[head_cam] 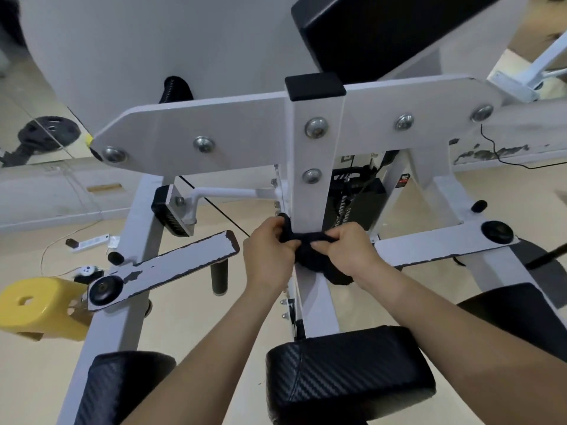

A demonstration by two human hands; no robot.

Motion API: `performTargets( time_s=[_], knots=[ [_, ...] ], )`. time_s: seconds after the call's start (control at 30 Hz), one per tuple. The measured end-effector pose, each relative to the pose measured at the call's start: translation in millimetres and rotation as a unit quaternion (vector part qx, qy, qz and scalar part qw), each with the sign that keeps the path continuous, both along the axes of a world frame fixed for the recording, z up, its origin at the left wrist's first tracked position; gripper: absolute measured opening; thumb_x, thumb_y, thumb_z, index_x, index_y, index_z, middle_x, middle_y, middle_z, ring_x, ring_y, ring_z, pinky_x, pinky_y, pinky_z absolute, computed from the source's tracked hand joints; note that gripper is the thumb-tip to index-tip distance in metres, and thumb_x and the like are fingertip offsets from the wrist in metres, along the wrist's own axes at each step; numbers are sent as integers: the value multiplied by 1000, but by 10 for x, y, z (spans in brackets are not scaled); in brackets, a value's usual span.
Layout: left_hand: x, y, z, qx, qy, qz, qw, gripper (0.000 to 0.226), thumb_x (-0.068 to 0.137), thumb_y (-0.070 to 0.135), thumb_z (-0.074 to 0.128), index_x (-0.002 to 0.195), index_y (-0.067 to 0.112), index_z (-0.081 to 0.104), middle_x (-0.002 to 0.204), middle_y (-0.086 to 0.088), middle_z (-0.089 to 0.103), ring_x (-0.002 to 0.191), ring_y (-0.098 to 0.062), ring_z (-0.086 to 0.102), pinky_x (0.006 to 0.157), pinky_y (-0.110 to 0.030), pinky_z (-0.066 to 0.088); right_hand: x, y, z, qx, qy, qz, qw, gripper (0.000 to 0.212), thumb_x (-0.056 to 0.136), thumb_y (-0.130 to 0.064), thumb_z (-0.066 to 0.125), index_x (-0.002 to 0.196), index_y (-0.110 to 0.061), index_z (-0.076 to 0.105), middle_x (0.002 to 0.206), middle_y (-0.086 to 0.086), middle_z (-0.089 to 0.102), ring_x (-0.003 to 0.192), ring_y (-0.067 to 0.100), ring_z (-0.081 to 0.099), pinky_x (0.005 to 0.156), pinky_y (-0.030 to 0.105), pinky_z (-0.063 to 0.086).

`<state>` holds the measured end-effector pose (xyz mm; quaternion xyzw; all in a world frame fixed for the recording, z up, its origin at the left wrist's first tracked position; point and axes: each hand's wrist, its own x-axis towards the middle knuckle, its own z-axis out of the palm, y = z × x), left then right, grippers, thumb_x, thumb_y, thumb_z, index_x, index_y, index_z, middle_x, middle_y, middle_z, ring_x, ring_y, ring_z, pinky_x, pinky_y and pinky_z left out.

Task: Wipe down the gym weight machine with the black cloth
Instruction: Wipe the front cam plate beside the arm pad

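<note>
Black cloth (319,259), bunched and stretched across the near face of the white upright post (310,167) of a gym weight machine, is gripped at both ends by a person's bare hands. The left hand (268,250) closes its fingers on the cloth's end at the post's left edge; the right hand (346,250) pinches the other end at the post's right edge, with a loose fold of cloth hanging just below the hands against the post. Above the hands, the post is bolted to a wide white cross plate (214,130) studded with silver bolts (316,127) and topped with a black cap (314,86). Behind the post, to its right, the black weight stack (356,197) shows through the frame. A chipped white lever arm (171,265) angles away left of the post, a matching one (441,243) to its right. Below the post, nearest the camera, sit black textured pads (346,372). Left of the post, a yellow plastic stool (40,311) stands on the pale floor (190,326), with a white power strip (87,242) beyond it near the wall.
</note>
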<state>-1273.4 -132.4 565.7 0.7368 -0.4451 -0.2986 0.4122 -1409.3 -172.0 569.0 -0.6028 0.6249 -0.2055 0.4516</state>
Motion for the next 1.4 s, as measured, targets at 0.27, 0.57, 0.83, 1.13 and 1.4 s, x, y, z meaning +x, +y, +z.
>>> performTargets(
  time_s=[0.27,0.57,0.83,1.13,1.4],
  knots=[
    [-54,63,878,-247,-35,17,968,29,78,11,76,95,30,63,92,16,67,90,-1,61,83,-16,48,112,117,784,-110,-215,-118,963,16,85,-11,72,69,-12,73,72,4,70,71,24,70,68,33,58],
    [-48,58,633,-206,-97,-27,973,27,79,3,71,85,23,55,85,9,58,83,-1,53,70,-12,39,83,162,527,-143,-23,-80,986,12,84,-20,74,94,-12,76,106,1,46,98,17,54,83,12,36],
    [-61,-98,1542,-462,-112,-23,879,12,85,3,69,94,9,75,90,2,65,84,-7,60,77,-17,46,130,220,1550,-398,-233,-184,868,22,89,-4,63,93,-25,69,101,-1,52,86,1,58,76,7,44],
    [-118,66,867,-430,-211,-59,876,15,85,10,67,97,8,76,105,0,71,93,-13,66,84,-25,52,160,338,871,-343,-102,-162,919,32,82,8,55,89,-23,60,91,-3,56,82,4,54,76,26,46],
    [-41,-173,1529,-398,-210,-105,887,42,100,19,43,140,8,48,144,1,44,134,-9,41,110,-13,30,310,223,1324,-497,-97,-103,856,43,98,-26,47,141,-24,47,128,0,49,114,3,50,97,12,40]
  ],
)
